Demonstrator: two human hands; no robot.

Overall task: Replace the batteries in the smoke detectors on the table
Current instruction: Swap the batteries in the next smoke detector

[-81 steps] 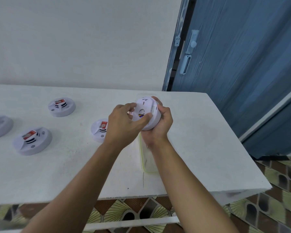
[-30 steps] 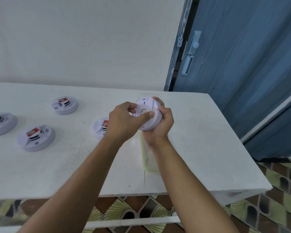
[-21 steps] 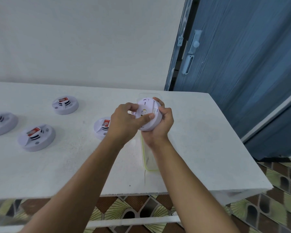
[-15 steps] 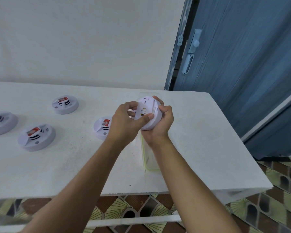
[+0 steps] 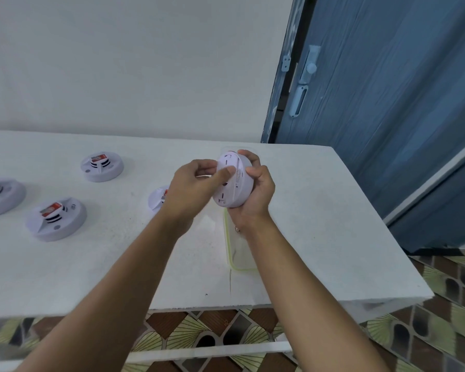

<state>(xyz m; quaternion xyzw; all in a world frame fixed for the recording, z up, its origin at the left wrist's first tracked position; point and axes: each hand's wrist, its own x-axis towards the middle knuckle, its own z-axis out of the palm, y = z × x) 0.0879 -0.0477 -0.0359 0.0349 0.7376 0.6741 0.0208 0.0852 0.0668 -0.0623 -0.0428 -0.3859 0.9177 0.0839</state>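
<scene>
Four smoke detectors lie face up on the white worktop [image 5: 320,210]: far-left detector [image 5: 0,196] cut by the frame edge, front-left detector [image 5: 56,218] near it, back detector [image 5: 102,167] further in, middle detector [image 5: 157,198] half hidden behind the left hand [image 5: 191,189]. Left hand is raised above the worktop, thumb pressed on the back face of the held detector [image 5: 232,182], fingers curled at its left rim. Right hand [image 5: 255,191] is clamped around the held detector's right side, cupping it on edge in the air. Clear container [image 5: 232,251] with yellow-green rim sits on the worktop below the right wrist. Blue door [image 5: 387,89] at right.
</scene>
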